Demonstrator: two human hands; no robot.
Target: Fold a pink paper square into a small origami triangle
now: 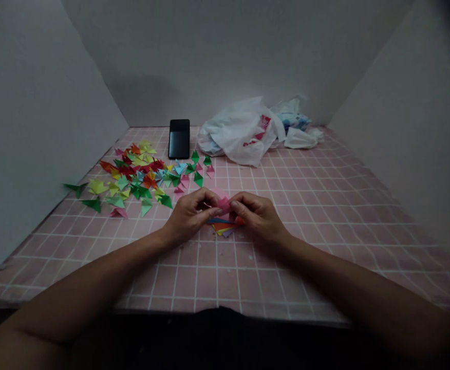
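A small piece of pink folded paper [223, 204] is pinched between my two hands, above the middle of the table. My left hand [194, 213] grips its left side with thumb and forefinger. On the right side, the thumb and fingers of my right hand [258, 216] are closed on the same paper. Just below lies a fanned stack of coloured paper sheets [222, 227], blue, orange, yellow and purple, partly covered by my hands. Many folded paper cranes [140, 177] in green, yellow, red, pink and blue are heaped to the left of my left hand.
A black phone [179, 139] stands propped near the back wall. Right of it sit a crumpled white plastic bag [244, 131] and a smaller white and blue bundle [296, 123]. A pink checked cloth [325, 205] covers the table, with pale walls on three sides.
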